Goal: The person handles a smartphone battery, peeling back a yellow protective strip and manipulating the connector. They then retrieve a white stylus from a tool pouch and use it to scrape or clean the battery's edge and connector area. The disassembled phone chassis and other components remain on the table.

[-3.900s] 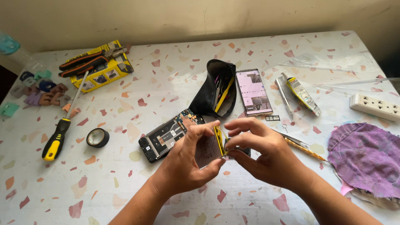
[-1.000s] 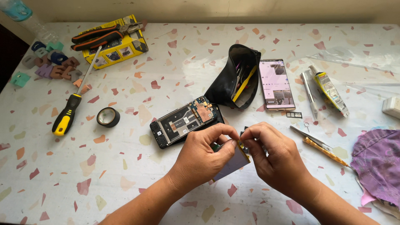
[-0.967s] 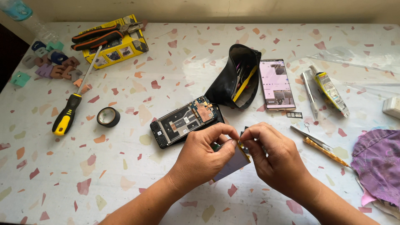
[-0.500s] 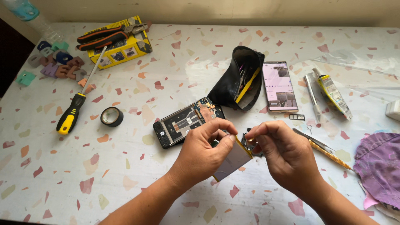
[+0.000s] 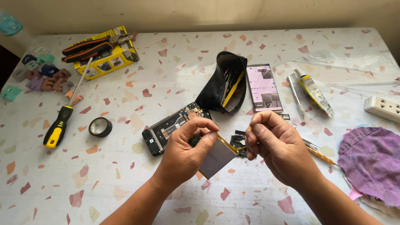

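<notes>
Just below the opened black phone body with exposed circuitry (image 5: 173, 128) on the speckled tabletop (image 5: 125, 183), the left hand (image 5: 187, 152) pinches a flat grey rectangular battery (image 5: 216, 157). The right hand (image 5: 277, 148) beside it pinches the battery's yellow-edged end.

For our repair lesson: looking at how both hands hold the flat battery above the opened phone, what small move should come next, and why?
Probably keep peeling: the right hand pinches a thin strip at the edge of the flat battery, which the left hand steadies above the table. A slow pull away from the battery seems sensible. The opened phone lies just behind.
</notes>
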